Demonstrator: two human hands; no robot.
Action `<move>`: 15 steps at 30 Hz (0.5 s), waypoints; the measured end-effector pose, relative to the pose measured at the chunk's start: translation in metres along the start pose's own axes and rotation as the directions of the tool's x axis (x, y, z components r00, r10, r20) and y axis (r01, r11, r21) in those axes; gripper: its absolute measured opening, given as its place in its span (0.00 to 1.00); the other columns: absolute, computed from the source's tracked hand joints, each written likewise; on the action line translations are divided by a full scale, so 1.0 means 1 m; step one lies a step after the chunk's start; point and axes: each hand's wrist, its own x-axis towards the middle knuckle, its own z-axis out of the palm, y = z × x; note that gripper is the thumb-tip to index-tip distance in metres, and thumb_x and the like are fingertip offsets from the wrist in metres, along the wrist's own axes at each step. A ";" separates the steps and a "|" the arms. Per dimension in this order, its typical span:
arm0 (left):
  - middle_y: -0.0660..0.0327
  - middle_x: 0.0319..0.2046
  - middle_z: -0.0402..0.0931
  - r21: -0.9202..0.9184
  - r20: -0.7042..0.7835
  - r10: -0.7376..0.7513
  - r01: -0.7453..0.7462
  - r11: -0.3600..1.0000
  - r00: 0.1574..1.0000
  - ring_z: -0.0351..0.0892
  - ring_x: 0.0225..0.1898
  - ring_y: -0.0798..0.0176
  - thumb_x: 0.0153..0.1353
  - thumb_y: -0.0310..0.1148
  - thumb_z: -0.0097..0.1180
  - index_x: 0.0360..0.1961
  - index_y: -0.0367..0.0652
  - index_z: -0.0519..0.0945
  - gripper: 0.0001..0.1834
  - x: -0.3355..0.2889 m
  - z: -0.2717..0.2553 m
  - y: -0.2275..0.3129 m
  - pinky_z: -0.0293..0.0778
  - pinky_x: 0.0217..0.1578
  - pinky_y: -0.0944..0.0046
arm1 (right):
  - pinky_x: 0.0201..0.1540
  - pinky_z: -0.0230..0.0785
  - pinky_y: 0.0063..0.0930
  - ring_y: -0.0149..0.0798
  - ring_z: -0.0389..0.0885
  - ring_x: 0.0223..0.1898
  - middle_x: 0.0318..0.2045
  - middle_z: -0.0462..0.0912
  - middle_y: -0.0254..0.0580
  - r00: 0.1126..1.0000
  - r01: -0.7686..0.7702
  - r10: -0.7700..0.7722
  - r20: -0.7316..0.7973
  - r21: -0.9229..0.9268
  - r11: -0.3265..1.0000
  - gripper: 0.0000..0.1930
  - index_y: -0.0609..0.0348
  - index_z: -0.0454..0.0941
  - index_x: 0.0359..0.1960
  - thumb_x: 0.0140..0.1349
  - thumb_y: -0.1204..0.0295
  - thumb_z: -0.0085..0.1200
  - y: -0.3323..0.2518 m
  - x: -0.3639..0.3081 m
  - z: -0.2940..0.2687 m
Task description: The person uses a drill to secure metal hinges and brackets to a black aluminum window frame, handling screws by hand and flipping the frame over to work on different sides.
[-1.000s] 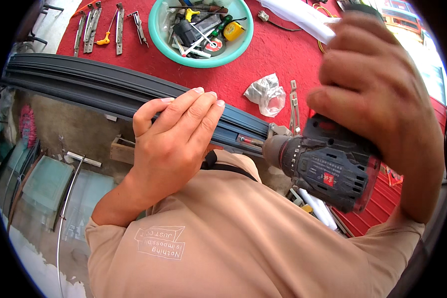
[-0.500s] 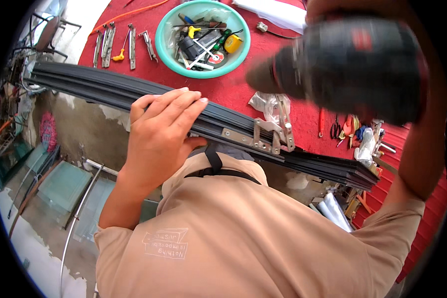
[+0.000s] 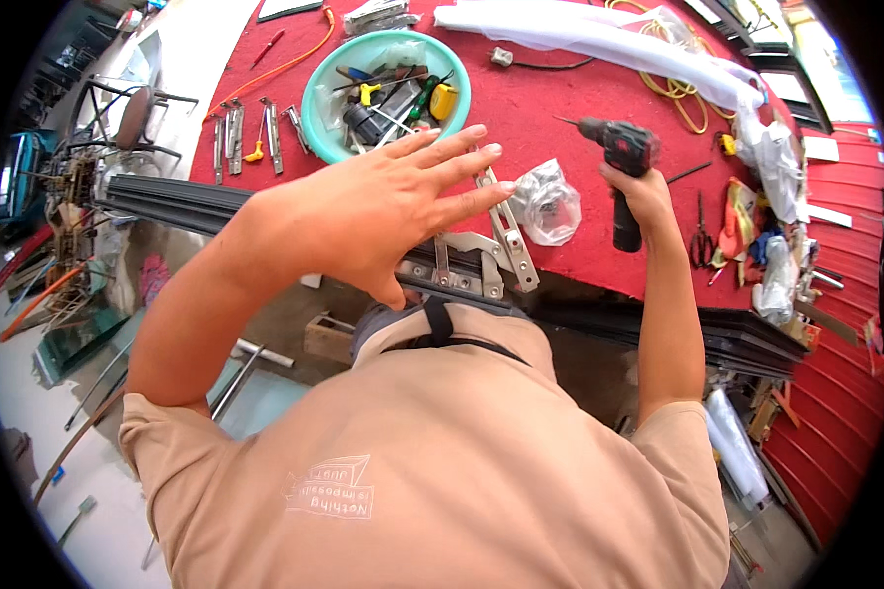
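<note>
The metal friction hinge sits on the dark aluminium profile along the near edge of the red-covered tabletop, partly hidden by the left hand, whose fingers spread wide; I can't tell whether they touch it. The right hand grips a cordless drill well in from the right edge, bit pointing left. Drilling would go best with the profile braced and the bit square to the hinge.
</note>
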 end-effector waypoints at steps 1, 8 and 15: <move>0.48 0.90 0.51 0.003 0.051 0.019 -0.019 1.000 0.999 0.45 0.91 0.42 0.35 0.46 0.90 0.91 0.46 0.56 0.80 0.005 0.001 -0.004 0.45 0.91 0.44 | 0.37 0.72 0.33 0.29 0.81 0.32 0.30 0.86 0.31 0.998 -0.028 0.028 -0.051 -0.018 0.999 0.17 0.62 0.91 0.41 0.63 0.61 0.80 0.024 -0.002 0.000; 0.46 0.84 0.61 0.036 0.066 -0.009 0.007 0.999 0.998 0.53 0.89 0.43 0.38 0.45 0.87 0.87 0.42 0.63 0.72 0.015 -0.008 0.006 0.52 0.88 0.43 | 0.37 0.71 0.32 0.29 0.81 0.30 0.30 0.85 0.30 0.980 -0.133 0.152 -0.129 0.143 0.981 0.16 0.59 0.91 0.41 0.63 0.61 0.81 0.149 -0.006 0.012; 0.47 0.74 0.72 0.072 -0.035 -0.089 0.091 0.993 0.995 0.70 0.78 0.42 0.37 0.45 0.83 0.81 0.39 0.69 0.66 0.010 -0.001 0.013 0.59 0.85 0.42 | 0.38 0.72 0.32 0.29 0.83 0.32 0.31 0.87 0.29 0.965 -0.100 0.183 -0.188 0.380 0.919 0.15 0.57 0.91 0.39 0.64 0.61 0.83 0.219 -0.003 0.039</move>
